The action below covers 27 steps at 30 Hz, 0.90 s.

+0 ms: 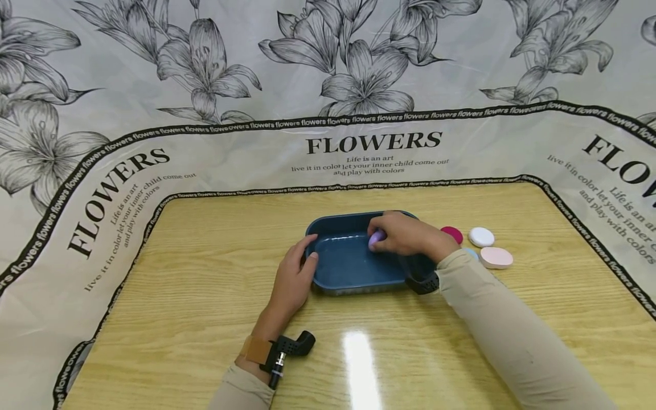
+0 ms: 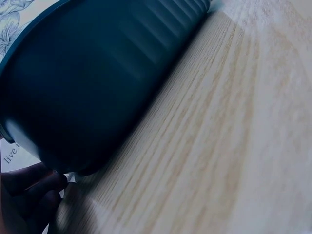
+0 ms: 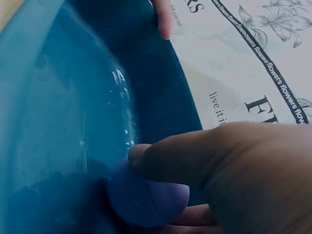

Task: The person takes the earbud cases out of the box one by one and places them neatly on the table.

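A dark blue rectangular basin with rounded corners stands on the wooden table. My left hand grips its left end, with fingertips at the rim; in the left wrist view, curled fingers lie against the basin's outer wall. Inside the basin, toward its right half, my right hand pinches a small, rounded purple case with a seam line. The right wrist view shows the thumb on top of the purple case and fingers beneath, close over the basin floor.
Right of the basin lie several small rounded pieces: a crimson one, a white one, a pink oval one and a light blue one partly hidden by the right sleeve. A flower-printed cloth borders the table.
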Tool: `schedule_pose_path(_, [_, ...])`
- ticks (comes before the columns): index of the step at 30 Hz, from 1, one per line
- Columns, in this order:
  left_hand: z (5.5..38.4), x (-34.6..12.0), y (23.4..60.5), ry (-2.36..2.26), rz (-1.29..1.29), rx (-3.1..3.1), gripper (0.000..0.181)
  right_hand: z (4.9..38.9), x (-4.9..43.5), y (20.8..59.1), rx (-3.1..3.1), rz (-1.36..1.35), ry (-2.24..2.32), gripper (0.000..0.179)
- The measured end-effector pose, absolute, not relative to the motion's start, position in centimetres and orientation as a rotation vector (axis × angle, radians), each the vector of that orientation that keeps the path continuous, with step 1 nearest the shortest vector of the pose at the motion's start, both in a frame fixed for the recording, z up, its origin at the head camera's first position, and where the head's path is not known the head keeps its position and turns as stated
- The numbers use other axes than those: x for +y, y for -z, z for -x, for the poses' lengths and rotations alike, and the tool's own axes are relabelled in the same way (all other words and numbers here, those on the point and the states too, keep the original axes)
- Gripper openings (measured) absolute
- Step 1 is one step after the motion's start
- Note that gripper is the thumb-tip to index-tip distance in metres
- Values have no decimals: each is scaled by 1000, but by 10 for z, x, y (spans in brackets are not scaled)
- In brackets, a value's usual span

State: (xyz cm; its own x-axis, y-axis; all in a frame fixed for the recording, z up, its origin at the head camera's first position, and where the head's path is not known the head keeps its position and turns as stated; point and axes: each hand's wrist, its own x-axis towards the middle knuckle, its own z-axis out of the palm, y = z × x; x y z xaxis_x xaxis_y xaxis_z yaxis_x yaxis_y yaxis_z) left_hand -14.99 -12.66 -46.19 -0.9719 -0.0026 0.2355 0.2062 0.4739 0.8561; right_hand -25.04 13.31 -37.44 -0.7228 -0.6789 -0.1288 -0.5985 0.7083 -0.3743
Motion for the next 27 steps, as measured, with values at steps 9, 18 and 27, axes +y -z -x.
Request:
schedule_pose_path(9, [149, -126, 462, 1507, 174, -2526, 41, 247, 135, 372, 2674, 965, 467, 21])
schedule_pose_path(18, [150, -126, 462, 1509, 173, -2522, 41, 239, 145, 359, 2724, 936, 640, 26])
schedule_pose_path(27, [149, -126, 461, 1514, 169, -2516, 40, 230, 165, 351, 2747, 865, 801, 32])
